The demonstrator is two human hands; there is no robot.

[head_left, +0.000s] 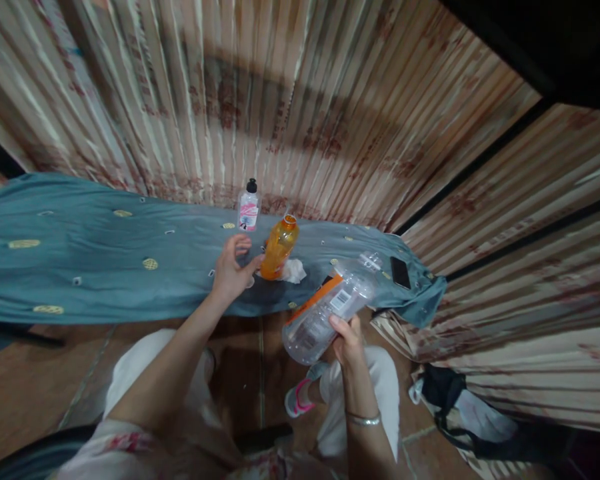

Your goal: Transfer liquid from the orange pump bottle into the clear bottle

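Note:
My right hand is wrapped round a large clear plastic bottle with an orange band and a white barcode label, held tilted over the near edge of the cloth. My left hand has its fingers apart, its thumb beside an orange see-through bottle that stands uncapped. Whether the thumb touches that bottle, I cannot tell. White crumpled tissue lies against the orange bottle's base. Farther back stands a small clear bottle with a black cap and a pink label.
A blue-green cloth with yellow patterns covers the long narrow surface. A dark phone lies near its right end. Pleated curtains hang behind and at the right. A dark bag is on the floor at the right.

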